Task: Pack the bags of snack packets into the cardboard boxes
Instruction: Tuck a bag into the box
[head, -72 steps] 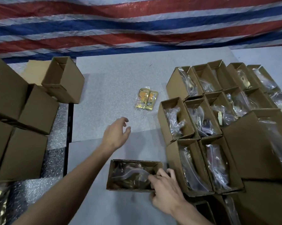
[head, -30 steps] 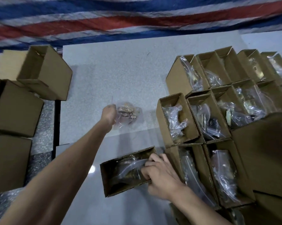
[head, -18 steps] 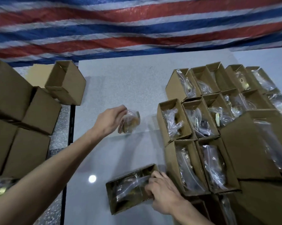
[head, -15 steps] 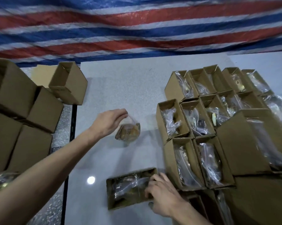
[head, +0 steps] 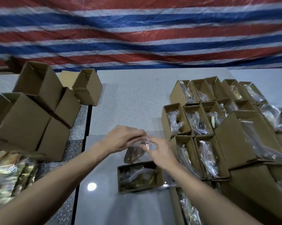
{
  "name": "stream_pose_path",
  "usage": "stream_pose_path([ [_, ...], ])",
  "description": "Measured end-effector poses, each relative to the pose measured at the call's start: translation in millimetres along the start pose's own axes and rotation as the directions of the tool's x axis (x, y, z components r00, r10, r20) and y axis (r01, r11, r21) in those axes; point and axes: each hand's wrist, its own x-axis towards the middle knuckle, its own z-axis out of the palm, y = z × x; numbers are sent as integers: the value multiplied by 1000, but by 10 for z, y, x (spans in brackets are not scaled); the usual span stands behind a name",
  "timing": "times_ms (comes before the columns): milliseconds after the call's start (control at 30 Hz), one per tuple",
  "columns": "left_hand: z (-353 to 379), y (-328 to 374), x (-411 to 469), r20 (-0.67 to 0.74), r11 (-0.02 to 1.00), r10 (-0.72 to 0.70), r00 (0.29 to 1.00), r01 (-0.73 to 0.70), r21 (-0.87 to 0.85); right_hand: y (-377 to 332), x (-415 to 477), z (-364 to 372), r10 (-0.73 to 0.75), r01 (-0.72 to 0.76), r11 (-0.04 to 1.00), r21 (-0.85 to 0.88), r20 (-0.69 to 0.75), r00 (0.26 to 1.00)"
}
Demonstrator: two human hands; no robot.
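Right hand (head: pixel 159 151) now on crinkly bag (head: pixel 134 154)

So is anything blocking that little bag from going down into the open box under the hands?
Nothing visible: both hands hold the bag just above the open box, which already contains a bag.

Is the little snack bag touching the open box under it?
Cannot tell. In the head view the snack bag, pinched by both hands, hangs just above the open box, its bottom overlapping the rim.

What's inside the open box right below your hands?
The open box holds clear plastic bagging over dark, gold-glinting packets. How many packets, and whether anything lies beneath, is hidden by the crumpled plastic.
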Motion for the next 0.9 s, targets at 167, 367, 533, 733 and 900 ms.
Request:
stream_pose_path([
  [167, -146, 38, -124, -94, 965, -262, 961, 264, 7, -15, -167, -8, -70, 66, 982, 180, 16, 997],
  [367, -209, 36, -223, 111, 910, -410, 905, 415, -25, -142, -250, -109, -70, 121, 939, 321, -163, 984],
  [533, -220, 97, -317, 26, 785, -453, 891, 413, -462, -42, -295, -183, -50, 118, 937, 328, -208, 977],
  [733, 94, 196, -354, 41, 221, -680, 732, 258, -941, 19, -304, -118, 129, -2, 849, 529, -203, 971],
  [900, 458, 191, -581, 167, 177, -569, 805, 319, -931, 147, -319, -90, 371, -187, 661, 727, -101, 923],
])
